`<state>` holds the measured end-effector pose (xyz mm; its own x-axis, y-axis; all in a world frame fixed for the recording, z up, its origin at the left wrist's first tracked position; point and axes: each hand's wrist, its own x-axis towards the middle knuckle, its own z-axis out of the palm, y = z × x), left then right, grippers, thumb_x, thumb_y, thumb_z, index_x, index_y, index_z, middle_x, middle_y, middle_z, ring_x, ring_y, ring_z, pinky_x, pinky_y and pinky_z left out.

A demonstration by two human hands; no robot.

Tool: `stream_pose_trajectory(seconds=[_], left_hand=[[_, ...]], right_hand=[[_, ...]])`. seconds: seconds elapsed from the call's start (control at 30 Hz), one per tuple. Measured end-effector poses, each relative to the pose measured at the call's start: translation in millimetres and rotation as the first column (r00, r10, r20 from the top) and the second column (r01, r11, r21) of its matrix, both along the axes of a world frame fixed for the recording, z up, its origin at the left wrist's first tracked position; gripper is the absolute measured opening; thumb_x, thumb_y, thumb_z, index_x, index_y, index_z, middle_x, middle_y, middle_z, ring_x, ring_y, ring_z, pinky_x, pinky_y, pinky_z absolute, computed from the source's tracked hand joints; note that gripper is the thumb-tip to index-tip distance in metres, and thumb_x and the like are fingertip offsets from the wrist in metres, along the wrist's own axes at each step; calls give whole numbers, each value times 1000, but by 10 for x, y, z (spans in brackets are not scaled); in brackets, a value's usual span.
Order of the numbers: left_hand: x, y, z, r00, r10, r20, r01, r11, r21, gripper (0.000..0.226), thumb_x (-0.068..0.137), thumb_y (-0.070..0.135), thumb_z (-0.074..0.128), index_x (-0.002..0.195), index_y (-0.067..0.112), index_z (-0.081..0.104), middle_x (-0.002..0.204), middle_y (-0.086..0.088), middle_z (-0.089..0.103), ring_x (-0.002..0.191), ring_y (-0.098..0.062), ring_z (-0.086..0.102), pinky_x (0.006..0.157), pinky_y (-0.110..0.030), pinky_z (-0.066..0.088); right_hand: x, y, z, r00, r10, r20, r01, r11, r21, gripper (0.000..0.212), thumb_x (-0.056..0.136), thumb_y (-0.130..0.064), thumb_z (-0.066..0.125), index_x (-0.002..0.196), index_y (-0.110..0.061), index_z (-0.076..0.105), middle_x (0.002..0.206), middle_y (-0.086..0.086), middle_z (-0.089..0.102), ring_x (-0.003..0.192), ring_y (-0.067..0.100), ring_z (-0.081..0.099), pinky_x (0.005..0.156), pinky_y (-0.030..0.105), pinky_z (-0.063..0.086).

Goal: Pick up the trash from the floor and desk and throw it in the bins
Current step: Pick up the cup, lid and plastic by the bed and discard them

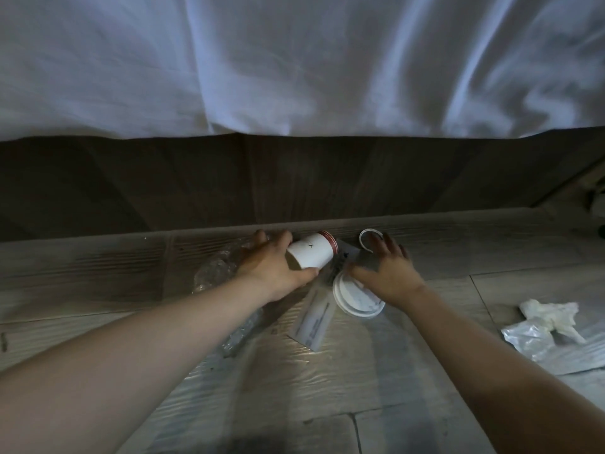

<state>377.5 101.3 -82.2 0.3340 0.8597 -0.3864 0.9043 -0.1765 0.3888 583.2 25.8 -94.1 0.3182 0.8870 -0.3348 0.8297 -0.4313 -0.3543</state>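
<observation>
Now the left hand (271,267) is clutching a white, red-banded cup (311,255). Right of it, the right hand (389,271) is hovering, fingers spread.

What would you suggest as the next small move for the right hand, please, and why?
Probably lower the right hand and close it on the white lid: the hand is open and empty, its thumb right by the lid's edge, while the left hand already grips the paper cup. The small white ring by its fingertips could follow.
</observation>
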Motion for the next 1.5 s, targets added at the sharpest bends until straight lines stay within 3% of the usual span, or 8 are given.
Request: stream_pose_trajectory(seconds=[0.27,0.47,0.63,0.77,0.87,0.97,1.2,1.5], left_hand=[[-277,-1,57,999,14,53,-18,997,71,73,61,55,71,118,17,46,126,-3,40,115,-23,47,79,-25,33],[-577,-88,77,998,-68,5,68,995,69,69,60,57,71,111,19,45,121,1,39,105,-23,51,74,-27,35],[-602,-153,90,988,-72,-133,89,988,129,101,50,79,60,137,36,32,153,5,14,139,-34,19,107,-48,29],[-568,-162,35,979,-6,-205,0,1000,-29,124,45,88,56,148,44,3,158,5,-23,143,-42,-16,112,-64,11],[-518,-135,11,990,2,-140,-13,997,-79,116,51,79,65,148,39,16,160,-2,2,144,-34,17,113,-42,30],[-478,-96,32,990,-56,-129,50,998,-49,81,54,70,68,122,32,47,136,-4,39,111,-23,53,87,-28,45],[-500,8,81,992,-42,-117,41,999,-11,52,57,55,72,95,28,48,108,0,48,90,-19,49,70,-25,37],[-512,-12,85,996,-20,-83,18,999,-29,52,58,53,71,96,28,46,114,-2,45,108,-25,51,76,-27,39]], right_hand=[[20,31,-150,990,-135,50,136,990,-31,48,90,-46,47,132,-21,49,137,12,42,124,34,41,99,39,40],[7,-5,-76,974,-150,168,150,989,14,34,90,-33,41,106,-11,62,108,16,60,105,32,52,73,30,39],[-149,-27,13,979,-201,41,201,979,-20,103,70,-71,59,149,-18,17,150,16,21,136,36,22,109,46,29],[-363,-133,-11,981,-155,115,171,975,-145,134,50,-92,54,152,-31,-8,159,11,2,141,38,13,110,54,29],[-491,-193,-73,969,-120,215,148,982,-117,135,50,-93,52,152,-27,-4,156,13,10,139,36,19,106,53,32],[-526,-159,-84,965,-175,196,184,983,-26,127,55,-86,59,152,-21,8,146,14,26,131,33,28,102,50,38],[-747,-156,-131,943,-218,250,248,964,-96,129,54,-95,39,152,-18,6,153,16,15,136,34,20,101,54,31],[-833,-46,-9,961,-228,156,258,943,-210,119,63,-70,65,150,-15,6,151,17,13,135,36,18,100,56,37]])
